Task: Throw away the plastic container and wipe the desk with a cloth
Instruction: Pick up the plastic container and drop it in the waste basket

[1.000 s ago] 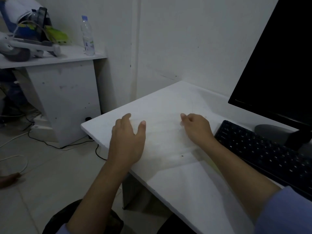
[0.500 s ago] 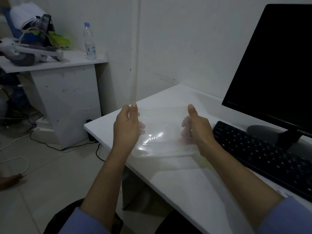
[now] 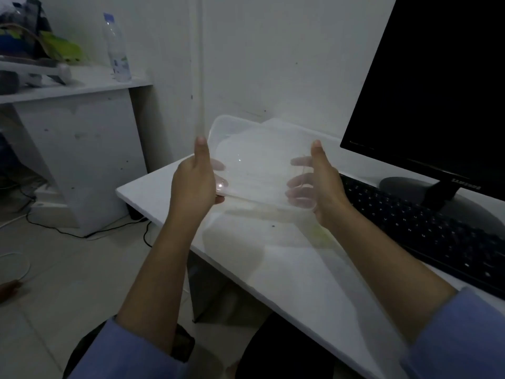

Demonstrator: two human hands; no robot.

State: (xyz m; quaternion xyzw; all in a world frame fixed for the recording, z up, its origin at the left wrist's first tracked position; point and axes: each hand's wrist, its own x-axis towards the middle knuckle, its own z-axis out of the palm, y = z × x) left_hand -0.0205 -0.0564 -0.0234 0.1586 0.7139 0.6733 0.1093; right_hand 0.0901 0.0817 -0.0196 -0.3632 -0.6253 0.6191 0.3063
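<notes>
Both our hands grip the clear plastic container, left hand and right hand on opposite sides, thumbs up along the near face, fingers showing through the plastic behind. A second ago our hands were low on the white desk; now the container is raised and tipped toward us, clear of the surface, left of the keyboard and monitor. We judge the pickup done, disposal next; no bin or cloth visible. Small dark speck and yellowish smear left on the desk: wiping not yet begun.
</notes>
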